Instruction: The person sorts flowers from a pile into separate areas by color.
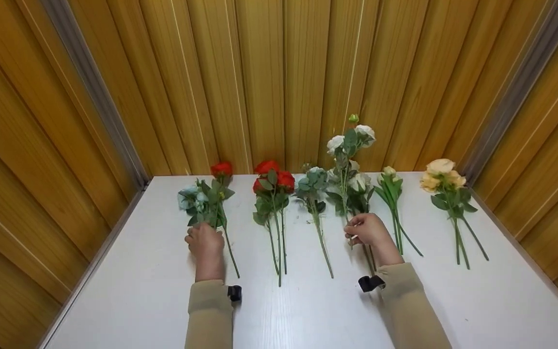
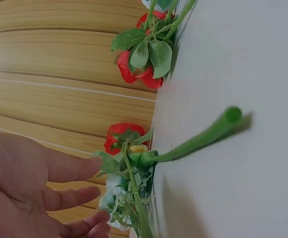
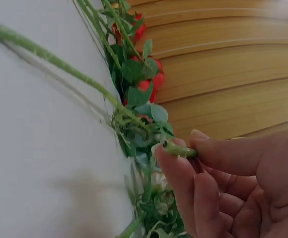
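My right hand (image 1: 371, 230) pinches the stem of a white rose spray (image 1: 335, 144) between thumb and fingers. The spray points up and away, raised over other white roses (image 1: 360, 182). In the right wrist view, the cut end of the pinched stem (image 3: 180, 149) sticks out past the fingertips. My left hand (image 1: 206, 245) is at the stems of a pale blue flower (image 1: 189, 199). In the left wrist view, its thumb and fingers are spread apart beside the green stem (image 2: 135, 196). A single red rose (image 1: 221, 169) lies right behind that blue flower, its stem along the table.
Across the white table (image 1: 279, 320) lie red roses (image 1: 286, 180), a blue-green flower (image 1: 314, 180), white tulips (image 1: 389, 171) and peach roses (image 1: 440, 167), stems toward me. Wood-patterned walls (image 1: 284, 87) close in the back and sides.
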Action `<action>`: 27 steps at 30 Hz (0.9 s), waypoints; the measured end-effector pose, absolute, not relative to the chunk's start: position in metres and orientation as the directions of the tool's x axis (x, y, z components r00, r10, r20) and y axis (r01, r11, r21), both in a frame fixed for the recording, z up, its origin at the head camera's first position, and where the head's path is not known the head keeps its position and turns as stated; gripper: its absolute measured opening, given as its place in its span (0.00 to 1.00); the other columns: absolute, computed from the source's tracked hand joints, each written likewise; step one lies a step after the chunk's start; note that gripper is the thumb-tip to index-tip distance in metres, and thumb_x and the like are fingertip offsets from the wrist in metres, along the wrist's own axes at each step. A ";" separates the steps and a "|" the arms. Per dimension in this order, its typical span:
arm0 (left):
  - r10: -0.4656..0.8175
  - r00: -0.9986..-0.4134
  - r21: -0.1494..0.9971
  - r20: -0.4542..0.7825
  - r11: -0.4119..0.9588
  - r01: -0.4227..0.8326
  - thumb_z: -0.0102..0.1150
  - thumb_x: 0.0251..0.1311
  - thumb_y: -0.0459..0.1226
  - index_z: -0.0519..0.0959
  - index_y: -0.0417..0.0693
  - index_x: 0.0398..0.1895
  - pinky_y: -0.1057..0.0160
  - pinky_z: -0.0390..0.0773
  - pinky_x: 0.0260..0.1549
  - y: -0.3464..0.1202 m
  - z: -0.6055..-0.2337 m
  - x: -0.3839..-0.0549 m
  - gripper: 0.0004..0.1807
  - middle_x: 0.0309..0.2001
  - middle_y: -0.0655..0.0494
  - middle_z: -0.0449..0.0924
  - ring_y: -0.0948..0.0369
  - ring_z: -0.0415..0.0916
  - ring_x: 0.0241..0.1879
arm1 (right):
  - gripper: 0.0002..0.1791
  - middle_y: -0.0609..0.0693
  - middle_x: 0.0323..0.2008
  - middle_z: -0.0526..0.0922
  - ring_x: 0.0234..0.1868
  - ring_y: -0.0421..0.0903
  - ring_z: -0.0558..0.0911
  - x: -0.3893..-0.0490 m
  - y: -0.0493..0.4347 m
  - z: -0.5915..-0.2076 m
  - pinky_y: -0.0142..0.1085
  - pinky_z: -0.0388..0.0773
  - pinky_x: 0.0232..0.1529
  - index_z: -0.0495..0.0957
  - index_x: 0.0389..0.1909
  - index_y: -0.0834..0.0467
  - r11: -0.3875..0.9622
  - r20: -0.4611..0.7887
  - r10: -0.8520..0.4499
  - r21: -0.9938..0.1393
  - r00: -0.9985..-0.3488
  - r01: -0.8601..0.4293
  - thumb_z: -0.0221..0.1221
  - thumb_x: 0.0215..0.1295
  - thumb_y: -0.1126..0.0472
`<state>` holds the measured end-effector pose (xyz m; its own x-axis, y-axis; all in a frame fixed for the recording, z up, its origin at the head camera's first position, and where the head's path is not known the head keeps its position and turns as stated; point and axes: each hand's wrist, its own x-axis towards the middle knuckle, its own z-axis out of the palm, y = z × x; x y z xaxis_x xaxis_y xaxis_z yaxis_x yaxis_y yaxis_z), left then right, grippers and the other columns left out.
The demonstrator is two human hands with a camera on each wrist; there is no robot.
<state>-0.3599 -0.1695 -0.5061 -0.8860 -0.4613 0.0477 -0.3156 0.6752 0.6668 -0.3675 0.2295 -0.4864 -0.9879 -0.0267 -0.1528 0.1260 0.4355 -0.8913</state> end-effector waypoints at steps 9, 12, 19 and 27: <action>-0.410 -0.912 0.636 -0.003 0.703 -0.318 0.37 0.74 0.28 0.53 0.22 0.75 0.31 0.71 0.60 -0.179 -0.515 -0.350 0.29 0.62 0.14 0.66 0.24 0.67 0.62 | 0.07 0.57 0.33 0.85 0.27 0.44 0.83 -0.368 0.255 -0.493 0.36 0.81 0.30 0.81 0.40 0.70 0.613 -0.237 0.066 -0.757 -0.969 0.227 0.61 0.69 0.67; -0.401 -0.916 0.625 0.007 0.717 -0.309 0.35 0.75 0.28 0.57 0.22 0.73 0.30 0.72 0.58 -0.181 -0.516 -0.347 0.27 0.60 0.15 0.69 0.25 0.70 0.60 | 0.05 0.54 0.26 0.84 0.22 0.44 0.81 -0.367 0.257 -0.493 0.34 0.78 0.25 0.82 0.33 0.68 0.659 -0.256 0.082 -0.711 -0.963 0.245 0.63 0.66 0.68; -0.395 -0.917 0.615 0.049 0.735 -0.284 0.37 0.74 0.29 0.71 0.26 0.63 0.31 0.75 0.51 -0.181 -0.519 -0.344 0.21 0.52 0.19 0.76 0.27 0.76 0.53 | 0.12 0.52 0.16 0.79 0.16 0.44 0.76 -0.367 0.256 -0.493 0.33 0.72 0.18 0.77 0.17 0.61 0.751 -0.279 0.103 -0.607 -0.955 0.259 0.63 0.58 0.73; -0.415 -0.909 0.667 0.038 0.687 -0.286 0.38 0.73 0.28 0.73 0.35 0.65 0.32 0.77 0.47 -0.183 -0.520 -0.345 0.22 0.55 0.20 0.71 0.28 0.75 0.52 | 0.08 0.59 0.29 0.82 0.26 0.50 0.78 -0.367 0.257 -0.495 0.37 0.74 0.25 0.77 0.31 0.65 0.794 -0.191 0.079 -0.582 -0.978 0.177 0.66 0.53 0.76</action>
<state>-0.3451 -0.1827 -0.5201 -0.9090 -0.4152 0.0377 -0.2863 0.6875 0.6674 -0.3674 0.2567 -0.4949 -0.9784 0.0788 -0.1909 0.1774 0.7936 -0.5820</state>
